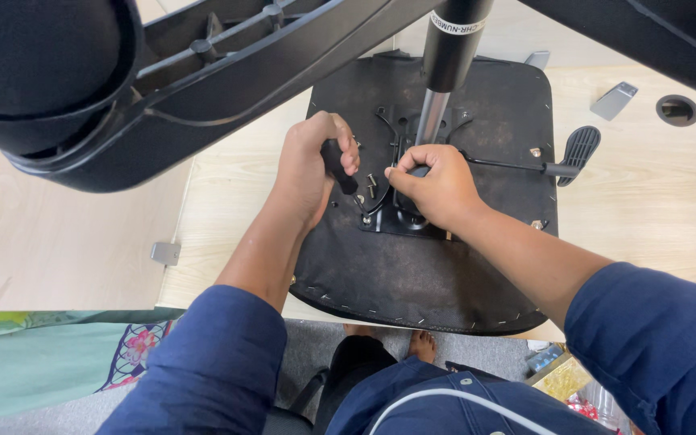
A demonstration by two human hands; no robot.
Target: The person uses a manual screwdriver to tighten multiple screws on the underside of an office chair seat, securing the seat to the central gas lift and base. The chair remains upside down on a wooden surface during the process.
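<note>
Upturned chair seat (428,266), laid on the desk (654,209): black-handled screwdriver (337,165) is clenched in left hand (309,165), mounting plate (400,213) seemingly steadied by closed right hand (437,185); tip is best kept square.

A narrow white paper label band (454,24) with dark print wraps around the black cylindrical gas-lift column (450,44), high on its black sleeve, at the top edge of the view. Far below and to the right of that column, at the bottom right corner beside the blue sleeve, lie a few small packages: a glittery gold packet (564,379), a little blue-grey box (543,357) just above it, and a clear wrapper with red bits (588,405), too small to tell further.
</note>
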